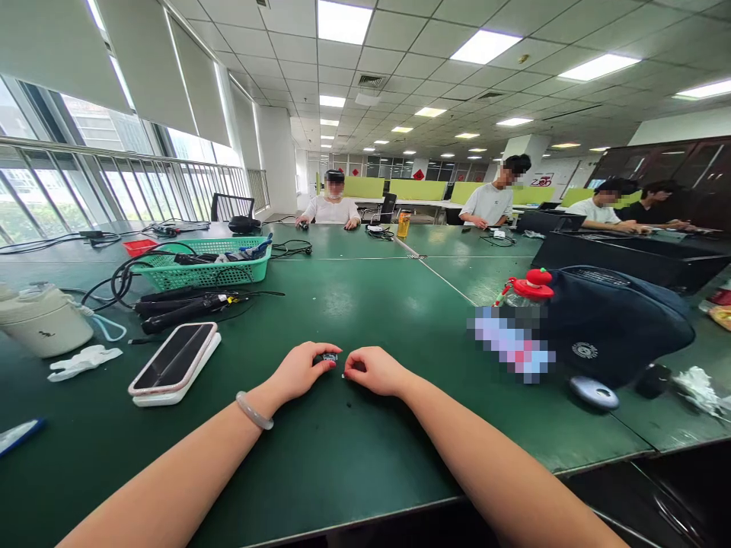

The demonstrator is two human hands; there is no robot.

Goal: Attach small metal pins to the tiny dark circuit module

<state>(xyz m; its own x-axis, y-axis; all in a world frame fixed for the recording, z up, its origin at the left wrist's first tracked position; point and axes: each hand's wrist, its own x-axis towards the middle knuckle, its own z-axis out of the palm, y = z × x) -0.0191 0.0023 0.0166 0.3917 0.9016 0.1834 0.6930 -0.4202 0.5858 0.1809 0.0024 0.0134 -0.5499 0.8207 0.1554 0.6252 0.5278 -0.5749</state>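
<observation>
My left hand (301, 371), with a pale bangle (254, 411) on its wrist, pinches a small dark grey piece with light markings (330, 357) between thumb and forefinger. Its exact kind is too small to tell. Just to the right, my right hand (378, 371) has its fingers curled and pressed together. A tiny white bit (343, 375) shows at those fingertips; whether it is gripped I cannot tell. Both hands rest low over the green tabletop (343, 464), close together but apart. A dark speck (349, 405) lies on the table below them.
Left are a phone (174, 358) on a white box, a green basket (205, 266) with cables, black folded items (183, 308) and a beige pot (46, 320). To the right stand a navy bag (622, 327), a red-lidded bottle (531, 285) and a round grey-blue object (594, 393). Several people sit beyond.
</observation>
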